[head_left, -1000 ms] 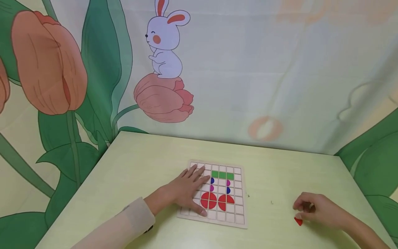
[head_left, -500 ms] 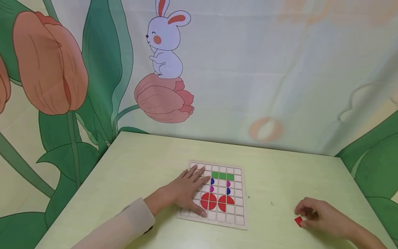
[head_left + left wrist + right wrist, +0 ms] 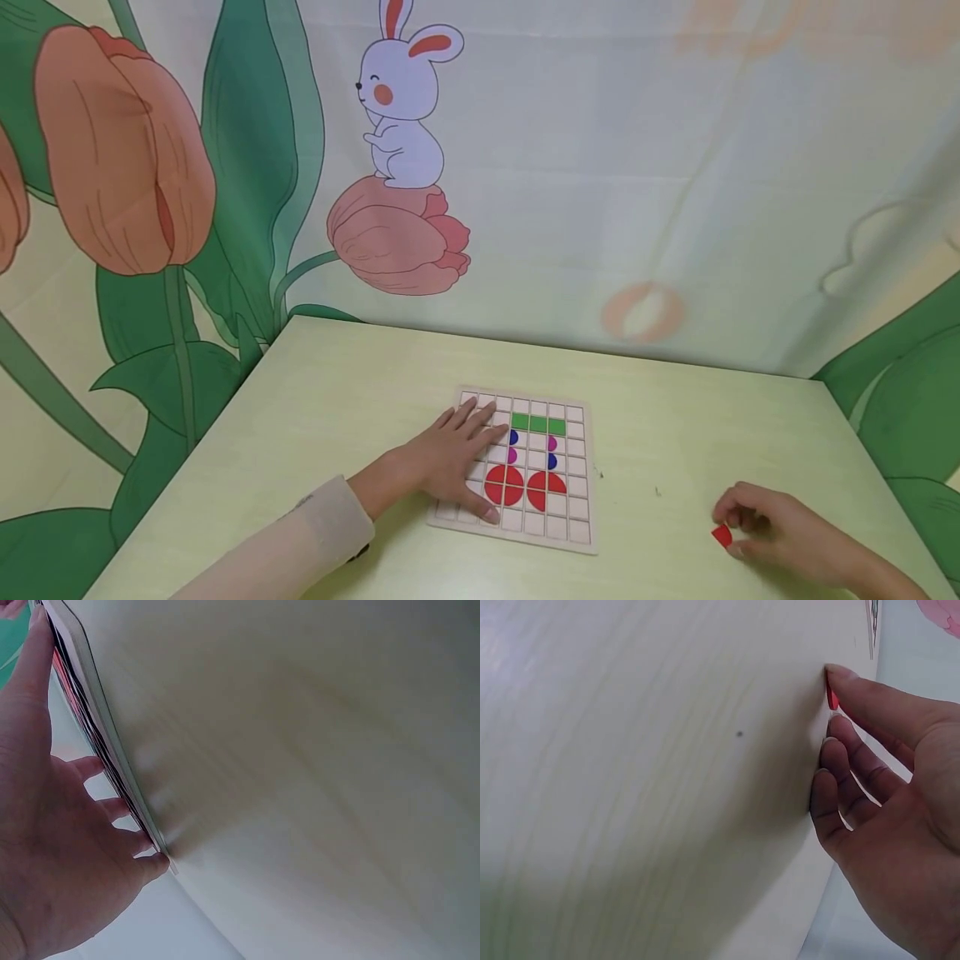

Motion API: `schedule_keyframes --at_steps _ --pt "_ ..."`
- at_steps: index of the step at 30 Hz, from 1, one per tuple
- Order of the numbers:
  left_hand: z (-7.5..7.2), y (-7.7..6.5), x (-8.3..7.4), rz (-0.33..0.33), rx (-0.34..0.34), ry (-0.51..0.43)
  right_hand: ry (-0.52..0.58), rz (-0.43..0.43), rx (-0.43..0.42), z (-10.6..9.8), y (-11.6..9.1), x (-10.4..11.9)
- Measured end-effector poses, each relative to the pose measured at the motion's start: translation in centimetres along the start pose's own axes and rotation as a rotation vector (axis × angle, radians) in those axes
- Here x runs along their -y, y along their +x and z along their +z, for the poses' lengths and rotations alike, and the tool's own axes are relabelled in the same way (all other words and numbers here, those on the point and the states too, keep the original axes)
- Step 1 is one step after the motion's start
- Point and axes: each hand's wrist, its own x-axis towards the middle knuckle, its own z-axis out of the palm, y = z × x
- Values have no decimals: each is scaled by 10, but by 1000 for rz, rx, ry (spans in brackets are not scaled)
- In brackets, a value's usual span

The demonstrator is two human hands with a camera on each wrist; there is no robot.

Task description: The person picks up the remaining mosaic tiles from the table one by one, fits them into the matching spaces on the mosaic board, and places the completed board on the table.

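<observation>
A wooden grid board [image 3: 534, 533] lies on the table, with my left hand [image 3: 442, 458] resting spread over its left side. Inlaid in its cells are a row of green squares [image 3: 537, 424], blue and magenta half-rounds, and red quarter-round pieces. These make one whole red circle [image 3: 504, 486] and a second circle [image 3: 546, 485] of three quarters. To the right of the board, my right hand [image 3: 783, 529] pinches a small red quarter-round piece [image 3: 722, 535] down at the tabletop. In the right wrist view the thumb lies against the red piece [image 3: 832, 694], with the other fingers curled beneath.
The pale wood-grain table [image 3: 360, 375] runs back to a printed curtain [image 3: 540, 167] with a rabbit and tulips. Tiny dark specks [image 3: 601, 475] lie between the board and my right hand.
My right hand has shifted slightly toward the near edge, and the red piece has turned so that more of its face shows. My left hand stays in place on the board.
</observation>
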Motion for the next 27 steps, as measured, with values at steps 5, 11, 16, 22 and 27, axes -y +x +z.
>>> schedule_keyframes --at_steps 5,11,16,22,27 --pt "-2 -1 -1 0 0 1 -8 33 -7 -2 1 1" --pt "-6 -2 -2 -2 -4 -3 -4 53 -21 -2 3 0" --pt "-7 -2 -2 -1 0 -3 9 35 -32 -1 4 -2" --pt "-5 0 -2 -3 2 0 16 35 -29 -1 4 -3" --pt "-5 0 -4 -10 9 -2 11 93 -38 0 3 -3"
